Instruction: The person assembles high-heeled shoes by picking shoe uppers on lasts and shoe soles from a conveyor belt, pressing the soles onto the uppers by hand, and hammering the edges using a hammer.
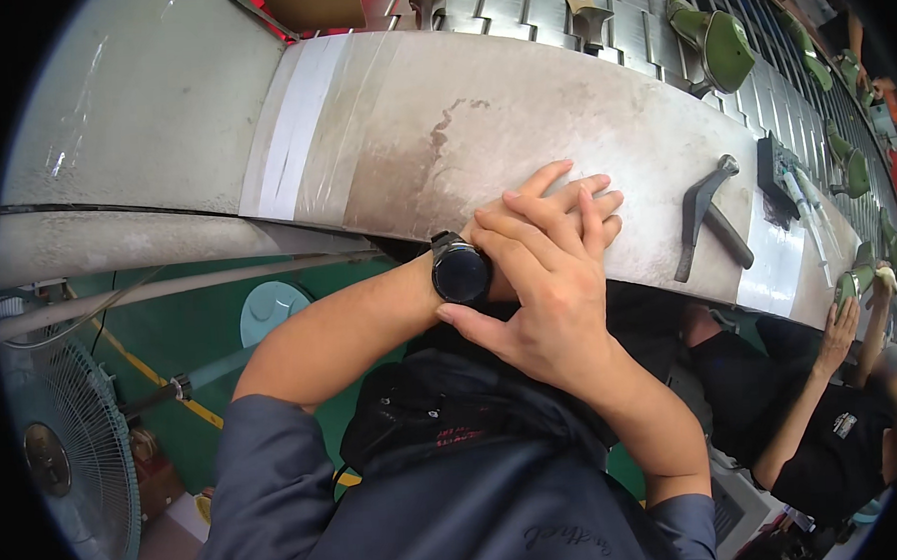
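Note:
My left hand (pixel 554 182) lies palm down on the worn, pale bench top (pixel 402 132), fingers stretched out toward the far right. A dark round watch (pixel 461 271) is on that wrist. Across its back rests my right hand (pixel 557 285), fingers spread over the left hand's knuckles and thumb apart near the watch. No object shows in either hand; the left palm is hidden. To the right lies a metal pincer-like tool (pixel 701 214) with two dark handles, apart from my hands. Beyond it are a black holder (pixel 776 181) and slim white-and-blue pen-like sticks (pixel 806 214).
Beyond the bench runs a slatted metal conveyor (pixel 649 51) carrying green shoe-shaped pieces (pixel 727 53) and tan ones (pixel 582 9). A person in black (pixel 836 443) handles a green piece at the right. At the left stand a fan (pixel 77 476) and a light-blue round stool (pixel 273 310).

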### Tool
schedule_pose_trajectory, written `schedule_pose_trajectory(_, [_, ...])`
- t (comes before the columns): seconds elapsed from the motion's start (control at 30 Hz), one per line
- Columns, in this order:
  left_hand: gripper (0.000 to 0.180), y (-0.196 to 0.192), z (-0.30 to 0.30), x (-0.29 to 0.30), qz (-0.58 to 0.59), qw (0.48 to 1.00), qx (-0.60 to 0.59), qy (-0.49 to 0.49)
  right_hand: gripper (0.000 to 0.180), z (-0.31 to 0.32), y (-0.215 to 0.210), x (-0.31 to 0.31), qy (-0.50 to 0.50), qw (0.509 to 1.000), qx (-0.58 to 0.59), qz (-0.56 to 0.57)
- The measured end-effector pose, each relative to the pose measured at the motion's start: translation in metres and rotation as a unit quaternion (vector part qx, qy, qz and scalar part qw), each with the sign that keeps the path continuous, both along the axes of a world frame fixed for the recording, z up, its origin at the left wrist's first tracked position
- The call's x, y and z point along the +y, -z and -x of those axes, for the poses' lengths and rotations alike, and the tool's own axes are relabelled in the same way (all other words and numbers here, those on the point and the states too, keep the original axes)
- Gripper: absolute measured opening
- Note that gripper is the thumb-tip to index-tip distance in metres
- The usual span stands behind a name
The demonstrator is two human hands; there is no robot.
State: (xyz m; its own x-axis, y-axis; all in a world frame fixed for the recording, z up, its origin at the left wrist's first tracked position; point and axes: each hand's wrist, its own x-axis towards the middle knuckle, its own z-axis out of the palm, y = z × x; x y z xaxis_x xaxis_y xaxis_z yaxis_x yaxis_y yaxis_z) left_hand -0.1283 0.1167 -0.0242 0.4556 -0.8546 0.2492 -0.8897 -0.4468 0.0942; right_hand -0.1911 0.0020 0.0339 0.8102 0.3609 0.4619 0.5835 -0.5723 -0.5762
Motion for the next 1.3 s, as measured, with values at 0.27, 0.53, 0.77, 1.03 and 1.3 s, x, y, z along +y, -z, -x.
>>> schedule_pose_trajectory(0.27, [0.059, -0.008, 0.002, 0.001, -0.012, 1.0, 0.005, -0.008, 0.064, 0.001, 0.002, 0.001, 0.003, 1.0, 0.0, -0.004])
schedule_pose_trajectory(0.53, [0.056, 0.002, 0.002, 0.003, 0.021, 0.999, -0.026, -0.011, 0.062, 0.001, -0.003, 0.0, -0.009, 1.0, 0.018, -0.004])
schedule_pose_trajectory(0.77, [0.063, 0.001, 0.003, 0.005, 0.002, 1.0, 0.008, -0.016, 0.042, -0.001, -0.002, 0.007, 0.013, 0.999, 0.033, -0.005])
schedule_pose_trajectory(1.03, [0.063, -0.004, 0.003, 0.003, -0.01, 1.0, 0.006, -0.015, 0.036, -0.001, -0.006, 0.003, 0.015, 0.998, 0.056, -0.007])
schedule_pose_trajectory(1.3, [0.063, -0.001, 0.002, -0.003, -0.021, 0.999, 0.011, -0.022, 0.039, -0.004, -0.005, -0.015, -0.031, 0.993, 0.108, -0.026])
